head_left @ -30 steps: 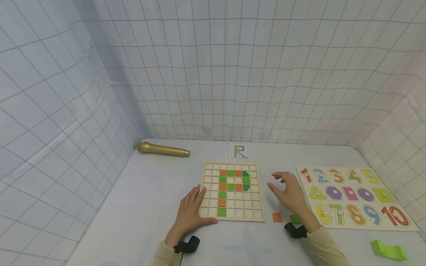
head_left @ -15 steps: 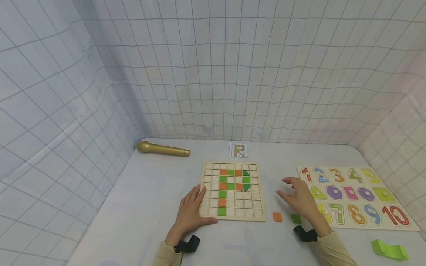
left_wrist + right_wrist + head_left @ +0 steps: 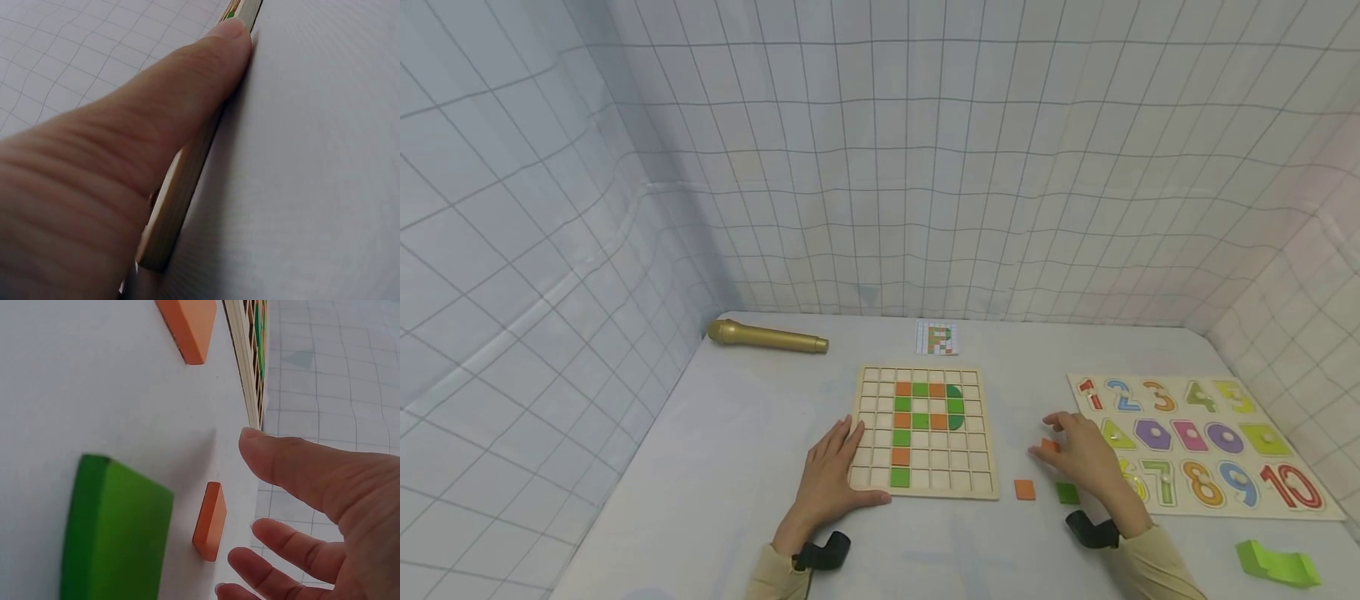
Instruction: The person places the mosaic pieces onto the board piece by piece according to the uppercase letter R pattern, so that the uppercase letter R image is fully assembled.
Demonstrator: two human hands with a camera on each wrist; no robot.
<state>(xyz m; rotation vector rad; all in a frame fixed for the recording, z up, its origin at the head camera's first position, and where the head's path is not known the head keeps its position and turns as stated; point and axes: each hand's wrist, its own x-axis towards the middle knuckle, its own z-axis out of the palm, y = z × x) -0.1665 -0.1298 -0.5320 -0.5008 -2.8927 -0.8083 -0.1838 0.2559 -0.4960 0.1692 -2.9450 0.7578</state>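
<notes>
My left hand (image 3: 829,479) rests at the lower-left corner of a wooden grid board (image 3: 958,459), fingers along its left side and thumb on the front edge. In the left wrist view the thumb (image 3: 187,81) lies against the board's edge (image 3: 181,203). Orange and green tiles on the board form a P-like pattern. My right hand (image 3: 1084,454) hovers right of the board, fingers and thumb parted around a loose orange square tile (image 3: 1050,446). That tile (image 3: 210,522) lies on the table, apart from the fingertips. Closer to me lie another orange tile (image 3: 1025,489) and a green tile (image 3: 1067,493).
A number-and-shape puzzle board (image 3: 1195,446) lies just right of my right hand. A green curved block (image 3: 1277,565) sits at the front right. At the back are a gold microphone (image 3: 767,337) and a small pattern card (image 3: 937,338). Gridded cloth walls surround the table.
My right hand has moved right and slightly toward me, away from the board, then down around the orange tile, which now shows between its fingers. My left hand has stayed still.
</notes>
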